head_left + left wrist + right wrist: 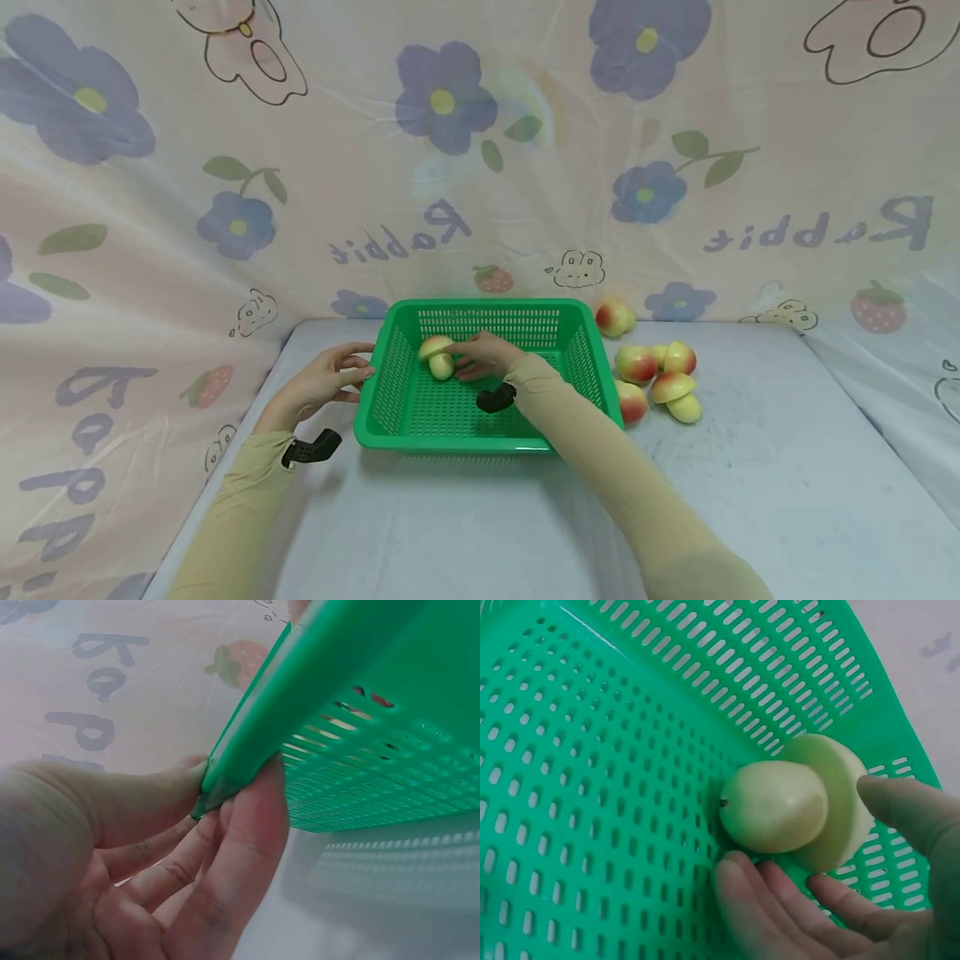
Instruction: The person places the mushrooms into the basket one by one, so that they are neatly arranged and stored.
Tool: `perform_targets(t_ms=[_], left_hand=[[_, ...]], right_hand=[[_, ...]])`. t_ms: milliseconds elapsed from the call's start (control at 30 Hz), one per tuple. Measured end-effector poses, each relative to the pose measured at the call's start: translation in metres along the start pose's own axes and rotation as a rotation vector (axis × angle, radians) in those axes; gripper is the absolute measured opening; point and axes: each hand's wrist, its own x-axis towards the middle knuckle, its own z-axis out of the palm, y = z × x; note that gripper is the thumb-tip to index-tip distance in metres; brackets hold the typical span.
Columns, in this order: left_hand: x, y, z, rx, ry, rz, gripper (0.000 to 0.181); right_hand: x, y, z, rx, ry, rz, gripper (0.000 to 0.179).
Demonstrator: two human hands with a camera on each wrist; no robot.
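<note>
A green plastic basket [457, 442] with slotted walls stands on the table. My left hand [318, 385] pinches its left rim, thumb on the outer side and fingers under the edge in the left wrist view. Inside, near the basket's left wall, lies a toy mushroom [776, 806] with a pale yellow stem and a cap tinged red. My right hand [487, 354] reaches in beside it. In the right wrist view the thumb meets the edge of the cap, while the loosely spread fingers [754, 900] lie just below the stem, not closed round it.
Several red-and-yellow toy mushrooms [672, 387] lie to the right of the basket, one of them [615, 318] by its back right corner. A printed cloth [525, 192] hangs behind the white-covered table [780, 467]. My right forearm crosses the basket's front right rim.
</note>
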Motion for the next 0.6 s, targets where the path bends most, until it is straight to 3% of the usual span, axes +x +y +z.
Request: perform_targets(t_ms=[267, 600], left_hand=[[0.0, 0.0, 0.0, 0.003, 0.002, 0.001, 0.056], [0.0, 0.0, 0.0, 0.008, -0.006, 0.011, 0.056]], right_hand=[[-0.012, -0.009, -0.005, 0.02, -0.008, 0.025, 0.054], [-0.025, -0.018, -0.025, 0.088, -0.04, -0.014, 0.046]])
